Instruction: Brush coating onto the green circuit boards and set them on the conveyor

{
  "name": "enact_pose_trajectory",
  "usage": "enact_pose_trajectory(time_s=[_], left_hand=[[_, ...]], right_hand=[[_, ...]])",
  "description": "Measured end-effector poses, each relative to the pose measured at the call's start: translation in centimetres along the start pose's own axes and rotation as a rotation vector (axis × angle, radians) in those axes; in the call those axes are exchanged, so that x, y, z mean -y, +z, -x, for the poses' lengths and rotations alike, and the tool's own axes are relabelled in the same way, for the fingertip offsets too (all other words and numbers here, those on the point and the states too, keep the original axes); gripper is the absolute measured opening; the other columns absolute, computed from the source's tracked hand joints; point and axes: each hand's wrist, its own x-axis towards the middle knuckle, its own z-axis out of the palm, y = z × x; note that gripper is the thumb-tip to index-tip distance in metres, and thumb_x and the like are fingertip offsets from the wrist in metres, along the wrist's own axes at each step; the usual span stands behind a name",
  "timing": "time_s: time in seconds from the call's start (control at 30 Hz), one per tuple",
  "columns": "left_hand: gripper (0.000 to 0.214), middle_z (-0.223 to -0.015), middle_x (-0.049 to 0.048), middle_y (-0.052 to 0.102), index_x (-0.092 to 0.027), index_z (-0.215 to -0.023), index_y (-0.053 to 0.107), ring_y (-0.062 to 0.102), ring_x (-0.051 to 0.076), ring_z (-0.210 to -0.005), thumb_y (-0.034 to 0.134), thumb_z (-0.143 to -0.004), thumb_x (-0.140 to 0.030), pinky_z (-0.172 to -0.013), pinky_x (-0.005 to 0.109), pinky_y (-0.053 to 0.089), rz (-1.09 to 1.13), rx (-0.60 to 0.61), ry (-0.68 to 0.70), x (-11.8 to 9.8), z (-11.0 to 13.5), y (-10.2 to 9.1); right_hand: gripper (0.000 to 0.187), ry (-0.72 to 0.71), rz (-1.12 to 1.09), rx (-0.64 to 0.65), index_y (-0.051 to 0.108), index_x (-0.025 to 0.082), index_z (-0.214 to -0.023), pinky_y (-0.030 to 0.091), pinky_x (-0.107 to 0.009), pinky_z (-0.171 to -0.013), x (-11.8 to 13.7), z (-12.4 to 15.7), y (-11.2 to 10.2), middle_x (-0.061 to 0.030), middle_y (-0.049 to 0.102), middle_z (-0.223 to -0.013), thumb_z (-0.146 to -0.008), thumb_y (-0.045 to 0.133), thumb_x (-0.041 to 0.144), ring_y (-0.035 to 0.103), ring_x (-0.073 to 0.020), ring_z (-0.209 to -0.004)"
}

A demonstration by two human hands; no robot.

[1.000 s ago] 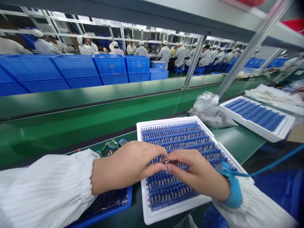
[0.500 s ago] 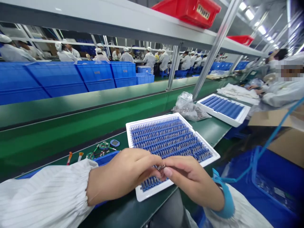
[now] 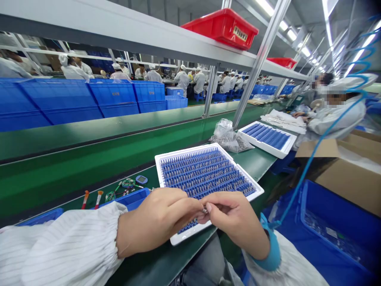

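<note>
Above the near part of a white foam tray (image 3: 175, 241), both my hands meet at the fingertips. My left hand (image 3: 162, 218) is closed, palm down, with thumb and fingers pinched around small shiny metal parts (image 3: 204, 210). They look ridged, like tiny springs, but the fingers hide most of them. From the right, my right hand (image 3: 235, 222) pinches at the same parts with thumb and forefinger; a blue strap (image 3: 272, 252) circles its wrist. Rows of upright blue pieces (image 3: 196, 171) with greyish metal bits between them fill the tray.
Behind the tray lies a clear bag of small metal parts (image 3: 230, 137), beside a second white tray (image 3: 281, 151) with blue strips. Green circuit boards (image 3: 128, 182) and brushes (image 3: 99, 198) are at left. A blue cord (image 3: 309, 159) runs from my wrist strap. A co-worker (image 3: 336, 115) sits at right.
The view has shifted, so the tray and bench sit further left. My hands stay together above the tray; the fingertips have closed more tightly around the metal parts.
</note>
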Motion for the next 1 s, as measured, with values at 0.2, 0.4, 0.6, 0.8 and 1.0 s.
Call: enact_pose_trajectory(time_s=[0.2,0.4,0.6,0.8,1.0], left_hand=[[0.014,-0.07,0.0009,0.07,-0.017,-0.097,0.06,0.066,0.014,-0.059,0.048,-0.099,-0.024,-0.053,0.024,0.047,-0.088,0.003,-0.067,0.7,0.6,-1.1],[0.01,-0.075,-0.0043,0.074,-0.022,-0.091,0.062,0.069,0.011,-0.062,0.054,-0.095,-0.02,-0.056,0.019,0.05,0.104,0.093,-0.329,2.1,0.9,-0.9],[0.014,-0.07,-0.0038,0.072,-0.022,-0.089,0.057,0.064,0.011,-0.052,0.047,-0.097,-0.018,-0.048,0.02,0.047,0.05,0.059,-0.301,5.0,0.3,0.5],[0.016,-0.07,0.0057,0.071,-0.015,-0.097,0.057,0.066,0.019,-0.059,0.041,-0.098,-0.014,-0.056,0.029,0.05,-0.182,0.098,0.081,9.8,0.1,2.1],[0.019,-0.073,0.0023,0.068,-0.019,-0.089,0.054,0.064,0.016,-0.06,0.038,-0.098,-0.015,-0.057,0.027,0.048,0.121,0.375,-0.161,12.0,-0.4,3.4]], right_hand=[[0.029,0.073,-0.121,0.032,0.075,0.014,-0.1,0.063,-0.03,-0.072,-0.3,-1.3,0.9,-0.0071,0.065,-0.083,-0.094,0.065,0.041,0.068,-0.0214,-0.073],[0.036,0.124,-0.206,0.05,0.075,0.013,-0.102,0.063,-0.033,-0.078,-1.5,-2.9,1.2,-0.0082,0.065,-0.082,-0.09,0.074,0.048,0.068,-0.0234,-0.078],[0.046,0.191,-0.291,0.066,0.074,0.01,-0.098,0.064,-0.033,-0.073,-4.3,-6.1,0.1,-0.0095,0.065,-0.081,-0.085,0.08,0.055,0.068,-0.0223,-0.073],[0.06,0.269,-0.3,0.15,0.071,0.008,-0.093,0.063,-0.033,-0.069,-7.8,-9.8,-1.8,-0.0096,0.064,-0.077,-0.078,0.082,0.065,0.067,-0.022,-0.07],[0.051,0.268,-0.12,0.24,0.071,0.009,-0.094,0.062,-0.03,-0.067,-11.0,-12.4,-3.4,-0.0081,0.065,-0.08,-0.088,0.07,0.06,0.067,-0.0205,-0.071]])
